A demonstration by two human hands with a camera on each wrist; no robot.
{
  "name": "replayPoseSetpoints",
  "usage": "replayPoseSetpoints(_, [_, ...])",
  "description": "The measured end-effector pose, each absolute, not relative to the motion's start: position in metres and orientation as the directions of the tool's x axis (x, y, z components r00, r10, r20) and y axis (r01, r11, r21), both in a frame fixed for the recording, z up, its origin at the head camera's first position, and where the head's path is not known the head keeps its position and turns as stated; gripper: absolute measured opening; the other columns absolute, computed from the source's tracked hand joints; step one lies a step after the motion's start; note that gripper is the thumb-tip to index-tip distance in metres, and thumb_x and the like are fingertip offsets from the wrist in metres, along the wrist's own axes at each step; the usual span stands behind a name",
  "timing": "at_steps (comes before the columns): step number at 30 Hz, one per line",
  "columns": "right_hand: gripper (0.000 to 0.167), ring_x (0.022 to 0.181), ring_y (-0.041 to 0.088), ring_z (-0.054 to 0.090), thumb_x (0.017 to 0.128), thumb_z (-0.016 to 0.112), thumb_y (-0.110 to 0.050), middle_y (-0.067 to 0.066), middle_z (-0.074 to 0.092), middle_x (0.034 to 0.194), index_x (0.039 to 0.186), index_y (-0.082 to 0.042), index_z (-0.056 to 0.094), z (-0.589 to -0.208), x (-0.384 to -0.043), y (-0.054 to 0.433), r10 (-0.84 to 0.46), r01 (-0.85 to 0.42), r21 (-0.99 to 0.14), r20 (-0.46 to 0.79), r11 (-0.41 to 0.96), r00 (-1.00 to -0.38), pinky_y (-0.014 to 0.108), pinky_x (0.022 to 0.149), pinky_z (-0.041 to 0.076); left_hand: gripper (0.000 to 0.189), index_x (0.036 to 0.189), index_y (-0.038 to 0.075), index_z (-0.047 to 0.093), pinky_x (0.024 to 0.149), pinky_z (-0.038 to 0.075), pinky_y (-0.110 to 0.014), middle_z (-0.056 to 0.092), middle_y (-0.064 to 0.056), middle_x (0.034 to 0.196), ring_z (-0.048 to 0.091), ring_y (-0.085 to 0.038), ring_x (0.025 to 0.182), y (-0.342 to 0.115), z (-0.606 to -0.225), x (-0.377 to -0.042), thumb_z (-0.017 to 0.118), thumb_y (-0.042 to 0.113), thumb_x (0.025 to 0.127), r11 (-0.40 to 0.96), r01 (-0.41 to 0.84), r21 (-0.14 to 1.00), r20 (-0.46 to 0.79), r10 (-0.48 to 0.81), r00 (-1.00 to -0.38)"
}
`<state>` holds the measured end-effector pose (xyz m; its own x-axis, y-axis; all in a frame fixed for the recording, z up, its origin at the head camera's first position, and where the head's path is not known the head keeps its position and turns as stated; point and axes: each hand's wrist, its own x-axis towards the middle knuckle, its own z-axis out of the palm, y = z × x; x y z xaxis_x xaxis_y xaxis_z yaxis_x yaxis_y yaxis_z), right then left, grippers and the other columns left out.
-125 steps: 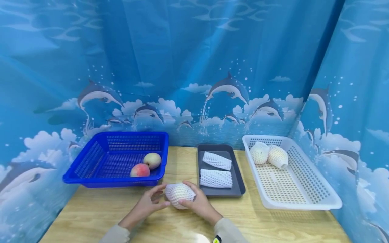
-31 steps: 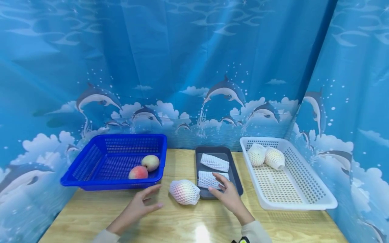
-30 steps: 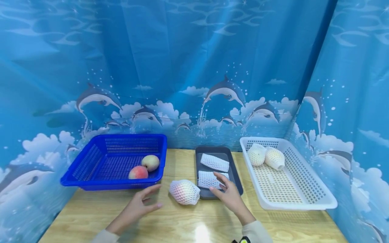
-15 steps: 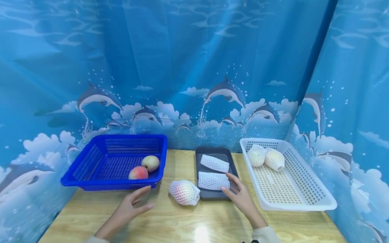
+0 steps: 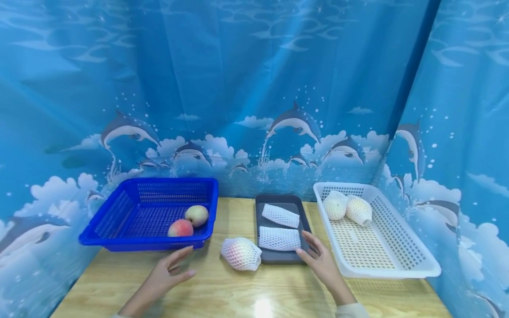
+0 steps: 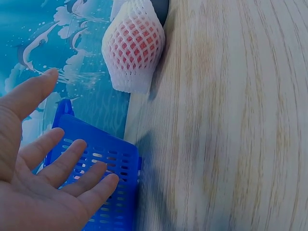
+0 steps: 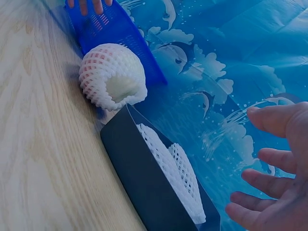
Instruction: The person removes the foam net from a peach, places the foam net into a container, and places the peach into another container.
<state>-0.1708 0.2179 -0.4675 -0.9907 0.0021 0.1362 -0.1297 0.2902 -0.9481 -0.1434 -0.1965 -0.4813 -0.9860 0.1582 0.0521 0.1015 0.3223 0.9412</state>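
Note:
A peach in a white foam net [image 5: 241, 254] lies on the table between my hands, touched by neither. My left hand [image 5: 164, 273] hovers left of it, in front of the blue basket [image 5: 155, 240], with fingers spread and nothing held. Over the right front edge of the dark grey tray [image 5: 284, 257], my right hand [image 5: 321, 264] is held with relaxed fingers and holds nothing. Two flat foam nets lie in that tray, a rear one [image 5: 280, 215] and a front one [image 5: 279, 239]. The right wrist view shows the netted peach's [image 7: 113, 77] end opening.
Two bare peaches, one pale [image 5: 196, 216] and one red [image 5: 180, 228], lie in the blue basket. At the right, a white basket [image 5: 391, 272] holds two netted fruits, one [image 5: 335, 206] left of the other [image 5: 358, 210]. A dolphin-print curtain [image 5: 238, 88] hangs behind the wooden table [image 5: 234, 300].
Earlier both hands were around the netted peach; it now lies released on the table. Over the last second my hands have drawn apart, the left leftward and the right rightward.

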Motion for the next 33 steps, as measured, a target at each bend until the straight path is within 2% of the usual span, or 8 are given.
replayPoseSetpoints(19, [0.057, 0.133, 0.040, 0.039, 0.086, 0.071, -0.009, 0.023, 0.046, 0.141, 0.136, 0.001, 0.048, -0.469, -0.174, 0.197, -0.058, -0.182, -0.945, 0.173, 0.272, -0.983, 0.052, 0.109, 0.035, 0.066, 0.140, 0.001, 0.045, 0.106, 0.038, -0.054, 0.043, -0.023, 0.144, 0.036, -0.042, 0.134, -0.188, -0.492, -0.149, 0.074, 0.015, 0.083, 0.317, 0.078, 0.945, 0.018, 0.188, -0.982])
replayPoseSetpoints(33, [0.054, 0.130, 0.041, 0.043, 0.085, 0.072, -0.011, 0.019, 0.050, 0.139, 0.134, -0.002, 0.051, -0.474, -0.185, 0.150, -0.193, -0.261, -0.929, 0.214, 0.263, -0.957, 0.054, 0.107, 0.038, 0.068, 0.139, -0.002, 0.044, 0.104, 0.041, -0.055, 0.042, -0.027, 0.142, 0.036, -0.047, 0.132, -0.163, -0.498, -0.163, 0.076, 0.014, 0.081, 0.306, 0.087, 0.948, 0.014, 0.233, -0.972])
